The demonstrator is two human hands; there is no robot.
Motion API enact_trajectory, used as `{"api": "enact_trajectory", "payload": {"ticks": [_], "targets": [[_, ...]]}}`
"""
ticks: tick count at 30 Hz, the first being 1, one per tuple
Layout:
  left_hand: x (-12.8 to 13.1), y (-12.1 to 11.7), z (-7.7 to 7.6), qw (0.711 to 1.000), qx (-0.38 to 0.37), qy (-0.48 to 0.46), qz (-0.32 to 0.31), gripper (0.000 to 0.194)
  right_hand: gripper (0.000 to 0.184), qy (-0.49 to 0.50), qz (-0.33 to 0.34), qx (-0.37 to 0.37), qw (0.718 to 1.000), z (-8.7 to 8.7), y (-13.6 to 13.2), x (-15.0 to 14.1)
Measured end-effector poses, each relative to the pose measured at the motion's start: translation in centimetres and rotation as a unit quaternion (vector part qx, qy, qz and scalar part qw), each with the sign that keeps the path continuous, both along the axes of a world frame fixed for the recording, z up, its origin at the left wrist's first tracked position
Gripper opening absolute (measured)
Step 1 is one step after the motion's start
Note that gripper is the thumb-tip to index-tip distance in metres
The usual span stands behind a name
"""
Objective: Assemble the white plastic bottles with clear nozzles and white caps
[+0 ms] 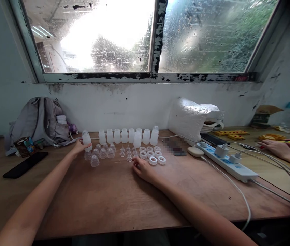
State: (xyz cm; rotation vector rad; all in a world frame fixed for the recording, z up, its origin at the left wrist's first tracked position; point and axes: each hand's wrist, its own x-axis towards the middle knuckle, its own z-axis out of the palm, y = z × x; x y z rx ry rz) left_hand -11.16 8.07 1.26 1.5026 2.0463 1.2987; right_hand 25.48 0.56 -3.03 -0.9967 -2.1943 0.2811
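The left hand [77, 147] grasps a frosted white plastic bottle [86, 137] near the brown wooden surface's far edge [114, 198]; steady, light pressure suits it, clear of the transparent domed caps [95, 161]. The right hand [143, 169], grip unclear, nears small clear teats [122, 153].

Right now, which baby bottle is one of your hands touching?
The baby bottle at the far left, with the left hand at its lower part. It's apart from the other baby bottles, which stand grouped farther right.
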Motion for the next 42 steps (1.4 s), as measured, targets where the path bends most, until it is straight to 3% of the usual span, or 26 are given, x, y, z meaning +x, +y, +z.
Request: {"api": "enact_trajectory", "payload": {"ticks": [3, 5, 7, 10, 14, 17, 24, 27, 31, 35, 42], "targets": [[0.7, -1.8, 0.8, 0.995, 0.057, 0.061, 0.054, 0.067, 0.020, 0.011, -0.023, 0.023, 0.999, 0.3, 0.0, 0.0], [1.8, -3.4, 1.2, 0.982, 0.123, 0.128, 0.059, 0.049, 0.016, 0.015, -0.055, 0.040, 0.998, 0.5, 0.0, 0.1], [3.2, -5.2, 1.3, 0.973, 0.147, 0.179, -0.007, 0.032, 0.014, 0.008, -0.083, 0.050, 0.995, 0.8, 0.0, 0.1], [5.5, -7.6, 0.2, 0.951, 0.130, 0.254, -0.123, 0.028, 0.016, -0.005, -0.092, 0.054, 0.994, 0.7, 0.1, 0.2], [7.9, -9.1, -2.1, 0.929, 0.106, 0.308, -0.173, 0.029, 0.024, -0.019, -0.087, 0.026, 0.996, -0.1, 0.7, 0.2], [9.5, -9.6, -2.8, 0.917, 0.106, 0.307, -0.229, 0.025, 0.031, -0.035, -0.092, -0.004, 0.995, -0.8, 1.1, 0.2], [14.7, -10.6, -1.2, 0.900, 0.084, 0.204, -0.375, 0.038, 0.039, -0.055, -0.098, -0.032, 0.993, -1.1, 1.7, 0.4], [16.0, -10.5, -1.1, 0.895, 0.068, 0.162, -0.410, 0.048, 0.039, -0.055, -0.092, -0.025, 0.994, -1.2, 1.7, 0.4], [15.8, -10.5, -1.6, 0.897, 0.067, 0.151, -0.411, 0.046, 0.039, -0.049, -0.094, -0.017, 0.994, -1.3, 1.7, 0.4], [14.4, -10.4, -1.8, 0.900, 0.072, 0.207, -0.377, 0.037, 0.038, -0.046, -0.088, -0.009, 0.995, -1.1, 1.6, 0.3], [11.2, -8.7, -1.7, 0.914, 0.081, 0.374, -0.134, 0.040, 0.037, -0.035, -0.084, -0.006, 0.996, -0.4, 1.2, 0.2]]}}
